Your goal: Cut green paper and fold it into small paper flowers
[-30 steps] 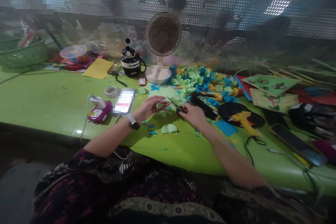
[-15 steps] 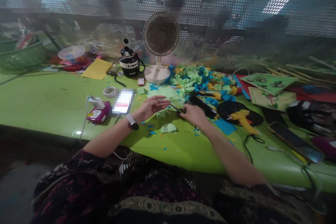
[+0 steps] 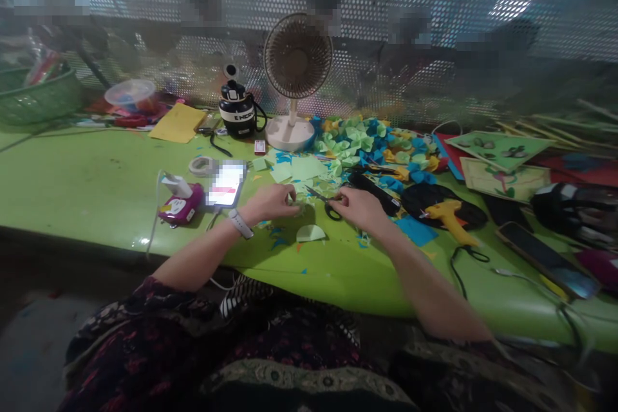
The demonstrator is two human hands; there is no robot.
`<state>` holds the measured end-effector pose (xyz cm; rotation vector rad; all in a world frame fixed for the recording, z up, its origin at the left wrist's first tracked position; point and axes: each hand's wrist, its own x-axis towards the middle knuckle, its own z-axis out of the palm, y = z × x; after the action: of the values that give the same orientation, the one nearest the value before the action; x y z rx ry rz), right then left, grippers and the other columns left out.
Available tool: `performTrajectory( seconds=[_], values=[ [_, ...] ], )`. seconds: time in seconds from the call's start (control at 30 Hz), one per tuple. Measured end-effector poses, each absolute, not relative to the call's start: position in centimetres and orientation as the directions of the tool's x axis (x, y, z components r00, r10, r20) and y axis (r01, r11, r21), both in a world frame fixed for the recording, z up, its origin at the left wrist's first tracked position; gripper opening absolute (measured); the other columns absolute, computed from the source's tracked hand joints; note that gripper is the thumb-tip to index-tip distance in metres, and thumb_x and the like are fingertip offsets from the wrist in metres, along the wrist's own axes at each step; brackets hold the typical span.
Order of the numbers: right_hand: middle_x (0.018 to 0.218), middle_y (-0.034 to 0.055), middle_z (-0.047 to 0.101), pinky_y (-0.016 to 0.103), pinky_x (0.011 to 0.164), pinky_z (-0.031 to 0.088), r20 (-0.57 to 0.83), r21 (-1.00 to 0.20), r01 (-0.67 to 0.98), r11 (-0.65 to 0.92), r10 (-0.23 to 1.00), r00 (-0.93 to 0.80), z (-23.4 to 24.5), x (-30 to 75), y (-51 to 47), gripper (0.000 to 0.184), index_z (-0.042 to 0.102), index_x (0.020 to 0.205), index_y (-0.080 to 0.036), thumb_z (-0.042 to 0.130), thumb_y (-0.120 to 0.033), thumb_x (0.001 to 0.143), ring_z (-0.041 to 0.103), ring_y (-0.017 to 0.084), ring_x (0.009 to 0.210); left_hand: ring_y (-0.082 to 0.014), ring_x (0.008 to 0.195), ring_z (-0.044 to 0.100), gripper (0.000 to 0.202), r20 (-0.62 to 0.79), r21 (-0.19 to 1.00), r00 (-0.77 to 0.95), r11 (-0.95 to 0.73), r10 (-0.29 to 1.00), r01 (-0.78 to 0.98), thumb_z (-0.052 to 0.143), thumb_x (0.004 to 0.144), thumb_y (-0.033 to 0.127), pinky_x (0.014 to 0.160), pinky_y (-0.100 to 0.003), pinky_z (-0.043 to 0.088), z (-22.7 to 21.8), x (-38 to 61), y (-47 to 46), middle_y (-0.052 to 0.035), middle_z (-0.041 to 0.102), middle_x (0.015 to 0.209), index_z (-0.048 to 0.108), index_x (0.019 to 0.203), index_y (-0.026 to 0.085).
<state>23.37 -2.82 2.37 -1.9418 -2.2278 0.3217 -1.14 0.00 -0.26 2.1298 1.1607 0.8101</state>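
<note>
My right hand [image 3: 358, 207] grips black-handled scissors [image 3: 332, 210], with their blades pointing left toward my other hand. My left hand [image 3: 274, 201] has its fingers curled together in a pinch. Light green paper [image 3: 305, 207] shows right at its fingertips, but whether they grip it is too blurred to make out. Just below, a pale green half-round paper piece [image 3: 311, 233] lies on the table. Light green paper sheets [image 3: 309, 167] lie beyond my hands. Behind them is a heap of folded paper flowers [image 3: 357, 138] in green, blue and yellow.
A fan [image 3: 295, 64] and a black bottle [image 3: 235, 112] stand at the back. To the left lie a lit phone [image 3: 226, 184], a tape roll [image 3: 201, 166] and a purple plug block [image 3: 181, 207]. A yellow glue gun [image 3: 447, 215], blue paper [image 3: 416, 230] and a dark phone [image 3: 543, 257] lie right.
My left hand has lowered and turned, its stretched fingers now curled in. The scissors in my right hand have swung so that blades and handle loops show more clearly.
</note>
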Motion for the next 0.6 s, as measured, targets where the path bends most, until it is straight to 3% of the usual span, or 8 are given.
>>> performTrajectory(
  seconds=[0.2, 0.4, 0.6],
  values=[
    [0.085, 0.0049, 0.074, 0.028, 0.062, 0.035, 0.083, -0.372, 0.9, 0.229, 0.973, -0.214, 1.4, 23.0, -2.9, 0.019, 0.071, 0.088, -0.021, 0.06, -0.036, 0.088, 0.064, 0.02, 0.076, -0.0163, 0.058, 0.051, 0.022, 0.262, 0.71, 0.537, -0.537, 0.802, 0.455, 0.063, 0.061, 0.011, 0.059, -0.025, 0.037, -0.9, -0.6, 0.0, -0.0021, 0.066, 0.067, 0.071, 0.077, 0.023],
    [0.081, 0.0042, 0.072, 0.027, 0.064, 0.042, 0.113, -0.664, 0.686, 0.297, 0.947, -0.3, 0.7, 22.1, -3.3, 0.028, 0.07, 0.094, -0.019, 0.058, -0.044, 0.086, 0.06, 0.017, 0.068, -0.02, 0.076, 0.064, 0.036, 0.326, 0.699, 0.587, -0.607, 0.741, 0.379, 0.064, 0.071, 0.01, 0.075, -0.029, 0.046, 0.2, -0.2, -0.9, -0.0042, 0.074, 0.086, 0.074, 0.102, 0.026],
    [0.07, 0.0006, 0.065, 0.027, 0.061, 0.038, 0.082, -0.724, 0.606, 0.331, 0.913, -0.401, 0.3, 21.6, -3.6, 0.017, 0.068, 0.083, -0.018, 0.058, -0.031, 0.077, 0.053, 0.014, 0.063, -0.0206, 0.09, 0.068, 0.031, 0.339, 0.816, 0.566, -0.534, 0.752, 0.221, 0.067, 0.081, 0.015, 0.087, -0.033, 0.049, 0.6, 0.3, -1.7, -0.0067, 0.075, 0.096, 0.072, 0.109, 0.024]
  ],
)
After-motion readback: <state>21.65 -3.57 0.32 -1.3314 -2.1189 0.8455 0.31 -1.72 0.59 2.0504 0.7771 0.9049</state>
